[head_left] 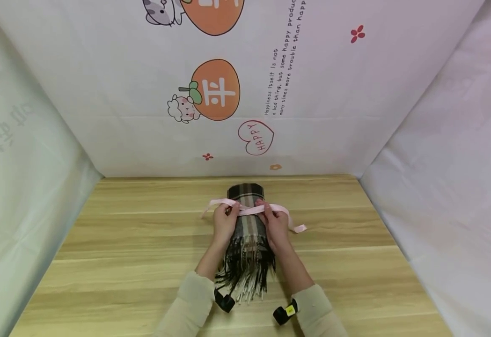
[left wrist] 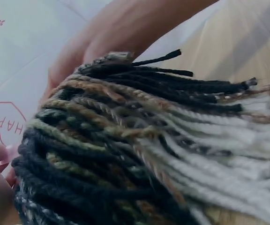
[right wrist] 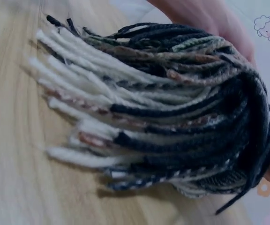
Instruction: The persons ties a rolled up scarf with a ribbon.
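A rolled plaid scarf (head_left: pixel 249 228) in black, grey and beige lies lengthwise on the table, its fringe (head_left: pixel 247 271) toward the person. Across its upper part runs a pink ribbon (head_left: pixel 250 210), whose strands cross on top and whose ends trail to both sides. At the scarf's left side, the left hand (head_left: pixel 225 222) pinches the ribbon between thumb and fingers. Opposite it, the right hand (head_left: pixel 276 227) pinches the ribbon too, with its fingers against the scarf. Twisted fringe strands (left wrist: pixel 102 136) fill most of the left wrist view, and similar fringe (right wrist: pixel 172 112) hides much in the right wrist view.
The wood-grain table (head_left: pixel 123 262) meets a printed white backdrop (head_left: pixel 312 131) behind the scarf. White sheets stand on the left (head_left: pixel 22 154) and right (head_left: pixel 447 178). Black wrist devices (head_left: pixel 225 300) hang beneath both sleeves, close to the tabletop.
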`<state>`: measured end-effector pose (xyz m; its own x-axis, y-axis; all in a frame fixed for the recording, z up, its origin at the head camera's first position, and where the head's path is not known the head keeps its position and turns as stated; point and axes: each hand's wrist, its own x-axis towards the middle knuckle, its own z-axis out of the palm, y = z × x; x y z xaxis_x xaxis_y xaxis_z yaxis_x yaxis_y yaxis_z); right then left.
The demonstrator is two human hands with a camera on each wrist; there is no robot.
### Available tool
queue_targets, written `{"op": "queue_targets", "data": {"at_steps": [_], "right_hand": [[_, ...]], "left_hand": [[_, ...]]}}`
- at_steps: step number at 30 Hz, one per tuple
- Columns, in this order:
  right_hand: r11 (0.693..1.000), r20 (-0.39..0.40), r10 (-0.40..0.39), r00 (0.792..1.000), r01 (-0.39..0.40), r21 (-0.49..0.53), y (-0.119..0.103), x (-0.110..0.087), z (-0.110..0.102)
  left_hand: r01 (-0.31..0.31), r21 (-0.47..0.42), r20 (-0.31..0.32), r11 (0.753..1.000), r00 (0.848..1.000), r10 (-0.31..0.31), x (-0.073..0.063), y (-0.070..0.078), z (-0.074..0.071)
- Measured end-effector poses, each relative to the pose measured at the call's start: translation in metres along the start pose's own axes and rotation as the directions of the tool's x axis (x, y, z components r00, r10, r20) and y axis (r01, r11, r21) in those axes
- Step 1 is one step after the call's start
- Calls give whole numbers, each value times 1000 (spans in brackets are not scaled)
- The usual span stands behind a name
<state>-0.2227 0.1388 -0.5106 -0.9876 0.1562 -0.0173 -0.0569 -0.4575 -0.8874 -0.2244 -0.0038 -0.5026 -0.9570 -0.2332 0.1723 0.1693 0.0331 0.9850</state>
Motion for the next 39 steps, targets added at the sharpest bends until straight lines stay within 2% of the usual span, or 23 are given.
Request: {"op": "queue_targets", "data": {"at_steps": [4,7,11,14,17,21,24,27,31,35,39], "right_hand": [[998,-61,-21,998,24,51,-1,0,4],[997,-75,-23,997,28,66,-1,-1,8],[999,-47,0,999,2,33,-1,-2,10],[1000,0,8,1000,-8,-17,0,-2,12],[996,23,14,1000,-12,-85,2,-2,14],[987,10,15,1000,-14,-159,5,-2,17],[989,-15,8,1000,-10,-149,6,-1,19],[993,-39,1,999,-6,-119,7,-1,20],[996,-64,5,998,-10,-90,8,0,20],[997,-81,21,996,-27,-71,8,3,20],[999,-117,32,993,-37,-38,7,4,21]], "left_hand": [[21,-101,19,995,1000,-20,1,-3,4],[55,-184,52,981,998,-46,2,-5,6],[74,-314,77,946,996,-53,4,-5,8],[79,-367,67,927,996,-59,3,-7,10],[108,-358,65,927,994,-91,3,-9,12],[121,-266,57,956,992,-110,4,-11,11],[109,-241,50,964,994,-100,3,-11,12],[120,-283,60,952,992,-107,3,-12,13],[169,-323,71,931,985,-155,3,-14,13],[199,-366,53,909,980,-193,5,-15,11],[217,-429,26,877,973,-228,6,-14,8]]}}
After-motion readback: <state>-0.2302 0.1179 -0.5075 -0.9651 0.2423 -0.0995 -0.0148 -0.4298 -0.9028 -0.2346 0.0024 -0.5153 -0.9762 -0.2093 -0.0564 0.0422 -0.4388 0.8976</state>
